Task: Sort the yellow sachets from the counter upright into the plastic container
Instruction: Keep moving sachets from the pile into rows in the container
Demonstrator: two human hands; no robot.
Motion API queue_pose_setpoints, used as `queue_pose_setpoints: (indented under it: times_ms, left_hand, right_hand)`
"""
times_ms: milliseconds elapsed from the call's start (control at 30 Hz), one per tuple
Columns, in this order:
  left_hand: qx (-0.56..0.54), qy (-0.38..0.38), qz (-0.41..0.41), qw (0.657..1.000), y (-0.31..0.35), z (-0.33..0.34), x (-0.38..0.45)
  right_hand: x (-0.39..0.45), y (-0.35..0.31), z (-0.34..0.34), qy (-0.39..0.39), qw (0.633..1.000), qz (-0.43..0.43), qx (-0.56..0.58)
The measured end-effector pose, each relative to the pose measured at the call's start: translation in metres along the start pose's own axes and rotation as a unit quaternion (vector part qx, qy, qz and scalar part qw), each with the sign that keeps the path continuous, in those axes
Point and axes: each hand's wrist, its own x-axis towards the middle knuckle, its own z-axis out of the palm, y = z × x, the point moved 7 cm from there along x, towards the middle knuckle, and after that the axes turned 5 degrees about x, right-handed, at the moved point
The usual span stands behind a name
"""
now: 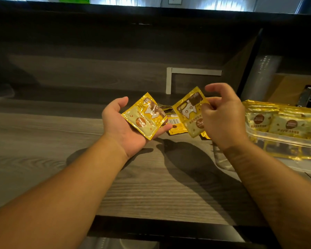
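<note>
Counter point(43, 141) was grey wood-grain, with a dark back wall point(97, 42) behind it and a white L-shaped bracket point(169, 81) against that wall toward the right.

Plastic container point(284, 141) sat at the counter's right edge, clear-walled, one of it. Sachets in the container point(291, 123) stood upright in a packed row; at least three faces showed, exact count unreadable because the frame cut it off.

Left hand point(122, 126) was held palm up above the counter's middle, fingers nearly straight, thumb raised off to the side. One yellow sachet point(144, 116) lay flat on its palm and fingers, not pinched.

Right hand point(221, 115) was just beside it on the right, back toward the camera, fingers curled. It pinched a second sachet point(188, 112) by the right edge, the pack tilted and lifted off the counter, index finger raised clear above it.

Loose sachets point(174, 123) lay flat on the counter between and behind the two hands, toward the back wall, overlapping. One showed a barcode; at least two there, total count unclear as the hands hid part of the pile.
</note>
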Motion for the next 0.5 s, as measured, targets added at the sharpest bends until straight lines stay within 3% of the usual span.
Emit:
queue_pose_setpoints:
  times_ms: [133,367,500]
  left_hand:
    - [0.019,0.016,0.019,1.000,0.001,0.000,-0.002]
    - [0.169,0.017,0.077,0.983,-0.005,0.023,-0.013]
    - [0.273,0.021,0.104,0.956,-0.017,0.062,-0.019]
  right_hand:
    - [-0.004,-0.009,-0.002,0.006,1.000,-0.011,0.027]
    - [-0.005,-0.025,-0.017,-0.002,0.994,-0.002,0.114]
    - [-0.005,-0.037,-0.056,0.017,0.995,-0.037,0.091]
